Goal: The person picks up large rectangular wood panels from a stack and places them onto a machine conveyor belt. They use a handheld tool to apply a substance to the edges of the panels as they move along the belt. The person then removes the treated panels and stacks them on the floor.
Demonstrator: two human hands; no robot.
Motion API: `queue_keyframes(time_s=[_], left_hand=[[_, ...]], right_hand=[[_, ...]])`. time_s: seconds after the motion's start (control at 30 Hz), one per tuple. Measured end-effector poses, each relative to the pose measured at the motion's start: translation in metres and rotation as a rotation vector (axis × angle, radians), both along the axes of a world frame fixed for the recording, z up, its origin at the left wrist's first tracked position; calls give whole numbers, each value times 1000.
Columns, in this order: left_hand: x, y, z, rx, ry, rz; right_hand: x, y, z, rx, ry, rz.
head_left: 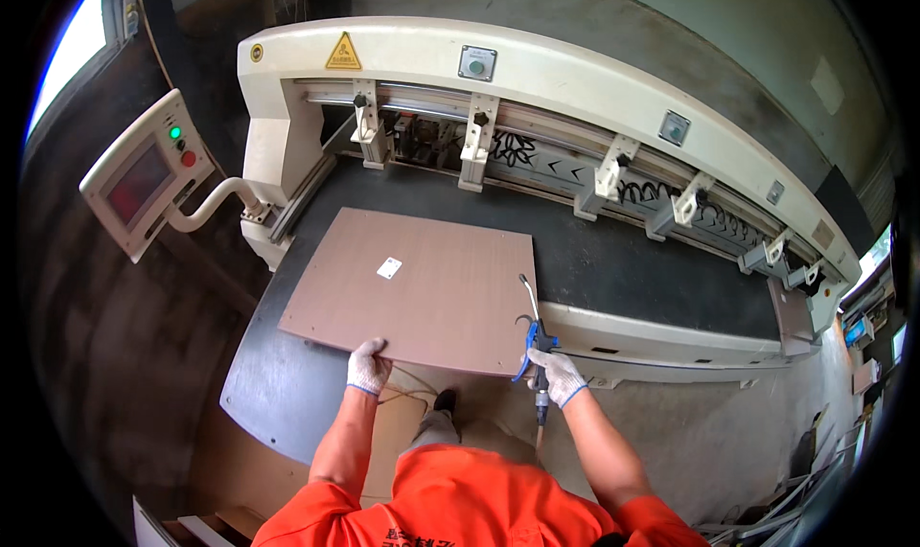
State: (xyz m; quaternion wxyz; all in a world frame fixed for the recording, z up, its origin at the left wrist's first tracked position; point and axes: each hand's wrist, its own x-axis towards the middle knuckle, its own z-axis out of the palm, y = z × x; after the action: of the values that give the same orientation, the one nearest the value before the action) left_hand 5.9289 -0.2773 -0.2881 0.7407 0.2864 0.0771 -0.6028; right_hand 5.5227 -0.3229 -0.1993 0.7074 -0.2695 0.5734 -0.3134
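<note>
A brown wood-grain panel (422, 288) with a small white label (389, 267) lies on the dark machine bed (613, 264), its front edge reaching out toward me. My left hand (368, 367), in a whitish knit glove, grips that front edge, with fingertips on top and the thumb side partly hidden. Beside the panel's front right corner, my right hand (558, 375), gloved too, is closed around a blue and black air blow gun (539, 341). The gun's thin metal nozzle points up and away, over the panel's right edge. A hose hangs down below its handle.
A long cream machine frame (402, 56) with several clamp brackets (479, 140) spans the back. On the left, a control panel (144, 178) with a screen juts out on a bent arm. A grey side table (273, 384) supports the near left. Offcut strips (805, 499) lie at lower right.
</note>
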Motion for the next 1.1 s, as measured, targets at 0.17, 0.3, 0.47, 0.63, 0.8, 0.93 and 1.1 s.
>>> queue_keyframes(time_s=[0.17, 0.3, 0.47, 0.63, 0.8, 0.93, 1.1], left_hand=[[48, -78, -6, 315, -698, -125], [4, -114, 55, 472, -2175, -346], [18, -187, 36, 424, -2369, -659], [35, -209, 42, 418, -2388, -727], [40, -206, 39, 441, -2392, -696], [34, -212, 41, 403, -2387, -695], [37, -211, 44, 410, -2376, -667]], right_hand=[[36, -90, -22, 154, -157, 91], [42, -100, -23, 167, 3, 268], [58, -129, 28, -23, 6, 251], [78, -170, 71, -323, 211, 103], [119, -228, 172, -1066, 1111, 78], [142, -275, 221, -1136, 1337, 35], [165, -316, 233, -1108, 1594, 70]])
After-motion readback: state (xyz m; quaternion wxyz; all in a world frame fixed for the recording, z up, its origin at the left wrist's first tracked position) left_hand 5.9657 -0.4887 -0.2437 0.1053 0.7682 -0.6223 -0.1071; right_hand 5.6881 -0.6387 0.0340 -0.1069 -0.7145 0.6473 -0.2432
